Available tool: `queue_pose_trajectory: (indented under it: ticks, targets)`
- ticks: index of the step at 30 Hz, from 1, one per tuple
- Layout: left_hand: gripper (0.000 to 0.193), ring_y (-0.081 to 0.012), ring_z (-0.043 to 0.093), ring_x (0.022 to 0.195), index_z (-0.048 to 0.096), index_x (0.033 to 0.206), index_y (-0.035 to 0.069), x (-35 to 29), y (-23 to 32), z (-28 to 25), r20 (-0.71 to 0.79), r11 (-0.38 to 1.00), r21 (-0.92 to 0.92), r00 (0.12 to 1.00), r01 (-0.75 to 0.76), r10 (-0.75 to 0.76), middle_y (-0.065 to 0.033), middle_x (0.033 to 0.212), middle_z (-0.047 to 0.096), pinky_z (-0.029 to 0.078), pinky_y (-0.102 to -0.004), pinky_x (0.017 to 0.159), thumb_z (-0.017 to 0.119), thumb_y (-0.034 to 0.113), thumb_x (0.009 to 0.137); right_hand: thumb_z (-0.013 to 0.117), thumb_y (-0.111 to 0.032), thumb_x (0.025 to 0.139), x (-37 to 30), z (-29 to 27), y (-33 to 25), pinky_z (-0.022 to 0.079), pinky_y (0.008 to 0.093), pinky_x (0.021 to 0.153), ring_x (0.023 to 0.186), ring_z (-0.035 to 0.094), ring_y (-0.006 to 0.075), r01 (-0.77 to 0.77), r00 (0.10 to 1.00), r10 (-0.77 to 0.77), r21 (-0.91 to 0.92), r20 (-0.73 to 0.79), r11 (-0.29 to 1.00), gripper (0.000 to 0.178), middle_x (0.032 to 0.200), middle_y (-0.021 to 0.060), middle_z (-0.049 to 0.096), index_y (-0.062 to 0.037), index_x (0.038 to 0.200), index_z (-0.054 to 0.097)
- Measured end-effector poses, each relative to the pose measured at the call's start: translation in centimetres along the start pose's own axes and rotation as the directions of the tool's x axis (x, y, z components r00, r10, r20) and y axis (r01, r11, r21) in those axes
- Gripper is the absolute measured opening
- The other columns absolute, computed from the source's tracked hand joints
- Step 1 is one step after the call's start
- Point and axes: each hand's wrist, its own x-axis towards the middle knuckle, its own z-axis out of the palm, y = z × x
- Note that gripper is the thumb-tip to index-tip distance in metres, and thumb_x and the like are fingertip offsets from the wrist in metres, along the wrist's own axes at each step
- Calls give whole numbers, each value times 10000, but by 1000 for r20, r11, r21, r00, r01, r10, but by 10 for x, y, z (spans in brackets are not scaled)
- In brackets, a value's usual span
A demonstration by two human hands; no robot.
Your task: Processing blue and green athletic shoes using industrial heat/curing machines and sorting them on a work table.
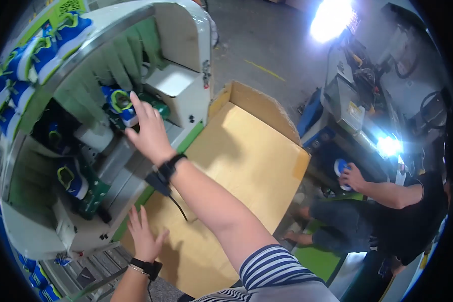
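Note:
My right hand reaches into the opening of a white machine with its fingers outstretched and thumb apart. Just past its fingertips is a blue and white sneaker with a lime-green collar, seated on a green holder. I cannot tell whether the fingers touch the shoe. Lower down, my left hand is spread and holds nothing, over the near edge of a tan board. A second blue sneaker rests on another green holder inside the machine. Black bands circle both wrists.
Green cloth strips hang in the machine's opening. Several blue sneakers stand along its top. A cardboard flap rises at the board's far edge. On the right, a seated co-worker holds a blue and white shoe.

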Motion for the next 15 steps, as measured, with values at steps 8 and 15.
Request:
queue_pose_trajectory:
  ticks: [8, 15]
  targets:
    - [1467, -503, -87, 1485, -22, 1575, 41, -26, -47, 71, 478, 981, 154, 861, 115, -176, -303, 1615, -85, 8, -708, 1130, 862, 606, 550, 715, -410, 827, -355, -175, -18, 223, 524, 1181, 1495, 207, 358, -32, 574, 509, -604, 641, 796, 897, 1628, 141, 213, -173, 1566, 265]
    - [1399, -459, -27, 1503, -24, 1587, 100, -47, -48, 80, 372, 985, 136, 916, 106, -150, -250, 1635, -73, 39, -704, 1137, 899, 428, 588, 698, -340, 853, -456, -212, -73, 219, 519, 1195, 1493, 234, 305, -146, 663, 530, -603, 529, 784, 864, 1636, 90, 207, -194, 1574, 244]
